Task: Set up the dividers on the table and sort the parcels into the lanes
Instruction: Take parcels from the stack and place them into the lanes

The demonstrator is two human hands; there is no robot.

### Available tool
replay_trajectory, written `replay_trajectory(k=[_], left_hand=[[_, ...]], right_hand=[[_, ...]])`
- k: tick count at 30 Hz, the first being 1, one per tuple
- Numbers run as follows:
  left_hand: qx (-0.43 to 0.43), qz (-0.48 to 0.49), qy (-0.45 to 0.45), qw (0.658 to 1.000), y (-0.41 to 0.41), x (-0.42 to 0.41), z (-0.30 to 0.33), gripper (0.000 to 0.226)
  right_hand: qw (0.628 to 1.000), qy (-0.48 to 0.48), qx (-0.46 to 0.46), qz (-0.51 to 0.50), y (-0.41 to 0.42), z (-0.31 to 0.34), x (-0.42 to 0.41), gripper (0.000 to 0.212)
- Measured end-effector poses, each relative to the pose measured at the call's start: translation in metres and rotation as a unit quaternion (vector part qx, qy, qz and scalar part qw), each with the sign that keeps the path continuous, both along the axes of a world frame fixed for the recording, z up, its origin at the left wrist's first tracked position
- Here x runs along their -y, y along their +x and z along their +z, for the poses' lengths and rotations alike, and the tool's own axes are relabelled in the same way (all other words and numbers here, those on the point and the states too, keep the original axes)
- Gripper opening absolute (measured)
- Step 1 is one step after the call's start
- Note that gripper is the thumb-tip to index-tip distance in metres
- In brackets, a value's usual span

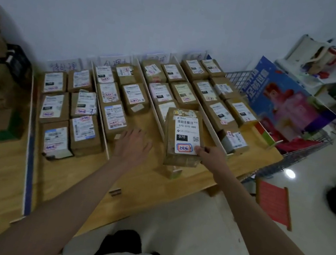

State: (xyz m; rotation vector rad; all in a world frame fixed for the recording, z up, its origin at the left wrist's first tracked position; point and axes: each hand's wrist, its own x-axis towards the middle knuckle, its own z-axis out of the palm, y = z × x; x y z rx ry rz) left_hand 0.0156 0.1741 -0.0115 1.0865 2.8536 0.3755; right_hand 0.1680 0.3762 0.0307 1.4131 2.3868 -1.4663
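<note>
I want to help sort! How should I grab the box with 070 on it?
Take the box by its two long sides near the close end, reaching from the table's front edge. It is a long flat carton with its far end over the lane, and the right hand already holds its near right corner.

Both forearms are bare to the hands [209, 155], above a light grey top and dark trousers
</note>
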Motion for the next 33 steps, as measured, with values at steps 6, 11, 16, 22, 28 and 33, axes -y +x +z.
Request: replay_trajectory(k=[6,11,16,22,28,33], left_hand=[[-0.018,-0.003,-0.005,1.0,0.003,-0.058,0.002,0.045],[-0.003,0.0,-0.011,1.0,-0.014,-0.102,-0.012,0.047],[0.009,0.022,-0.004,1.0,-0.04,-0.146,-0.03,0.049],[0.021,0.062,-0.034,0.997,-0.071,-0.18,-0.052,0.045],[0.005,0.087,-0.015,0.996,-0.082,-0.196,-0.07,0.03],[0.002,0.102,-0.012,0.995,-0.082,-0.204,-0.077,0.032]], right_hand=[[0.999,-0.015,-0.018,-0.026,0.009,-0.006,-0.066,0.028],[1.0,-0.015,0.003,-0.023,-0.005,-0.021,-0.114,0.029],[0.999,0.001,0.034,0.001,-0.04,-0.051,-0.164,0.029],[0.997,-0.022,0.049,0.045,-0.093,-0.085,-0.202,0.029],[0.99,-0.026,0.111,0.081,-0.131,-0.124,-0.224,0.026],[0.986,-0.006,0.127,0.107,-0.15,-0.139,-0.23,0.029]])
